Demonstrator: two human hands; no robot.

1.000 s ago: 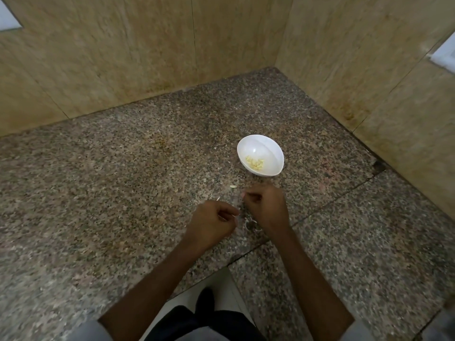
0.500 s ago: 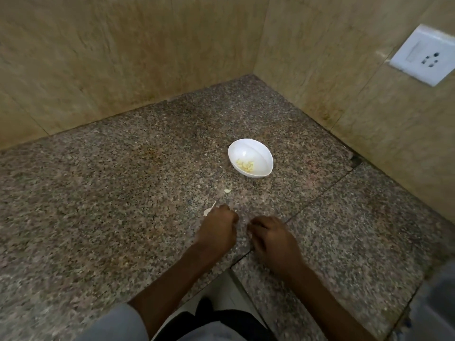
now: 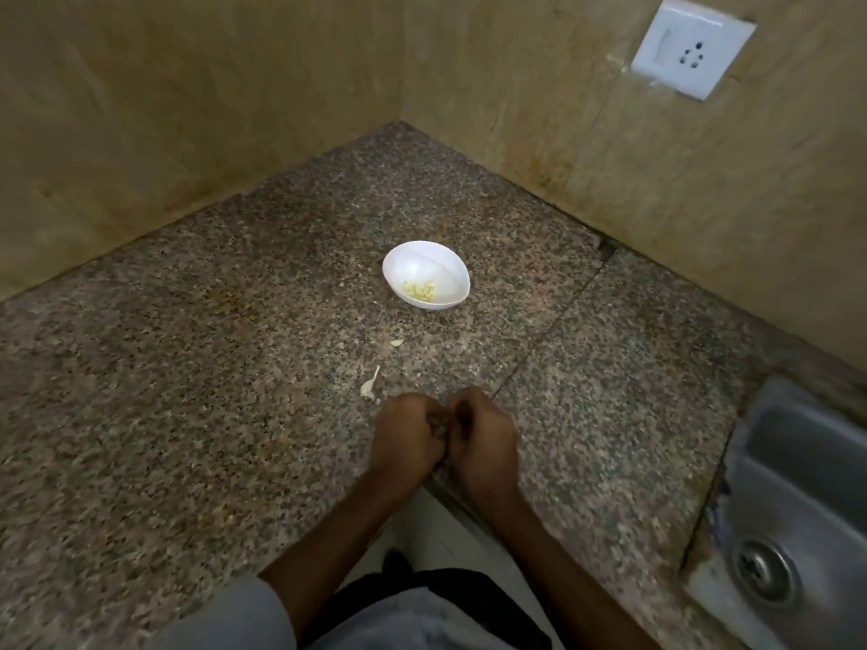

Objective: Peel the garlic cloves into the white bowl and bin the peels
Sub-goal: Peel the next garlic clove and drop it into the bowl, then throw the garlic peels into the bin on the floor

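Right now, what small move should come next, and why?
Probably the left hand should pick up the peel scrap just beyond it: it lies loose on the counter, and the white bowl already holds peeled cloves. Whether it or the right hand holds anything is hidden.

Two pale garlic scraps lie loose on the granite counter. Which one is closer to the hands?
The larger white scrap with a thin tail, just beyond the left hand. The smaller pale scrap lies farther off, toward the white bowl.
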